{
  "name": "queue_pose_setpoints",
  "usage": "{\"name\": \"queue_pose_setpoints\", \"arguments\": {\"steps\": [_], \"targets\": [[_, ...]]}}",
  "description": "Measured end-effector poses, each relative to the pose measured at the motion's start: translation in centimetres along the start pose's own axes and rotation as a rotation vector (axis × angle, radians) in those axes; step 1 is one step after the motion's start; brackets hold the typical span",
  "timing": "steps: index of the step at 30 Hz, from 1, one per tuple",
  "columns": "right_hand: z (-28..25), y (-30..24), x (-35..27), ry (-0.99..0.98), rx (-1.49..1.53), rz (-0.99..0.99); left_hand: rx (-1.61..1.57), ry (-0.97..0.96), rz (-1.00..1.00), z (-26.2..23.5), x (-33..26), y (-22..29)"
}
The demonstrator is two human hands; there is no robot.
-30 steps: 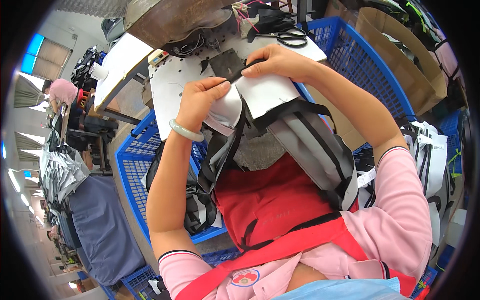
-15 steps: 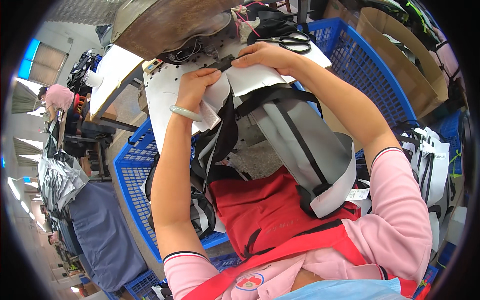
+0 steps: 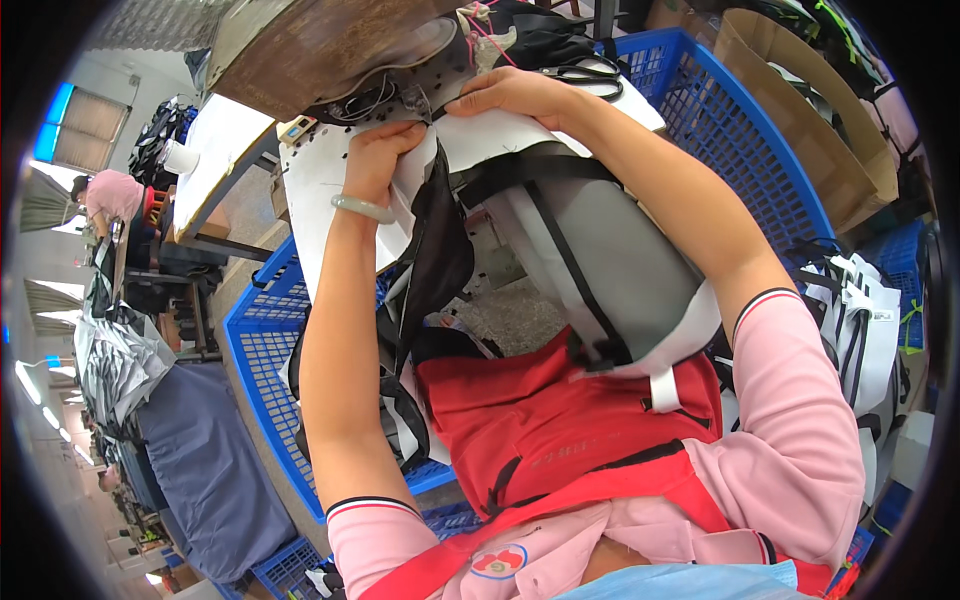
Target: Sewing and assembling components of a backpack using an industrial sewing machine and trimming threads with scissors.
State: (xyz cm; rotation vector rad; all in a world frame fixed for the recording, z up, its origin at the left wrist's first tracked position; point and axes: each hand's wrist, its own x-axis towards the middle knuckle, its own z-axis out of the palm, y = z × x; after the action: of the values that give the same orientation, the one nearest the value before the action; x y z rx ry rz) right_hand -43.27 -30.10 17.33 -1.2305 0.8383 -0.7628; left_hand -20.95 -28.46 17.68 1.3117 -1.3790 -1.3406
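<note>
A large grey and black fabric piece (image 3: 635,265), edged with white and black strips, hangs from the white tabletop (image 3: 320,215) down over my red apron (image 3: 560,410). My left hand (image 3: 380,160), with a pale bangle on its wrist, pinches the upper edge of the black fabric (image 3: 438,240). To its right, my right hand (image 3: 515,97) is closed on the same work, thumb and fingers pressed on a dark strip at the edge. Both hands are right by the worn brown sewing machine (image 3: 310,55), whose needle area is partly hidden.
Black-handled scissors (image 3: 590,82) lie behind my right hand. Blue plastic baskets stand at right (image 3: 745,140) and left (image 3: 270,340). A cardboard box (image 3: 800,120) is at far right. Small black scraps dot the tabletop. Another person (image 3: 115,195) bends over work at far left.
Both hands have shifted up and slightly left, closer to the machine, taking the fabric edge along. The grey panel's lower end has lifted and bulged, and a white tab now shows over my apron.
</note>
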Motion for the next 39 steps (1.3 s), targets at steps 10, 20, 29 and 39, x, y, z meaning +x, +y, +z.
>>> {"name": "queue_pose_setpoints", "arguments": {"steps": [10, 20, 29, 39], "targets": [[-1.2, -3.3, -3.4, 0.282, -0.288, -0.009, -0.211, 0.07, 0.093, -2.7, -3.1, -1.0], [7.4, -1.8, -16.4, -0.527, -1.249, -0.17, 0.268, -0.409, 0.977, 12.3, -21.7, -1.2], [6.1, 2.2, -21.2, -0.26, -1.117, -0.112, 0.479, 0.464, 0.5, 1.3, -26.9, -12.5], [5.9, -0.2, -23.0, 0.001, -0.974, -0.181, 0.978, 0.681, 0.071, -3.0, -31.9, -25.3]]}}
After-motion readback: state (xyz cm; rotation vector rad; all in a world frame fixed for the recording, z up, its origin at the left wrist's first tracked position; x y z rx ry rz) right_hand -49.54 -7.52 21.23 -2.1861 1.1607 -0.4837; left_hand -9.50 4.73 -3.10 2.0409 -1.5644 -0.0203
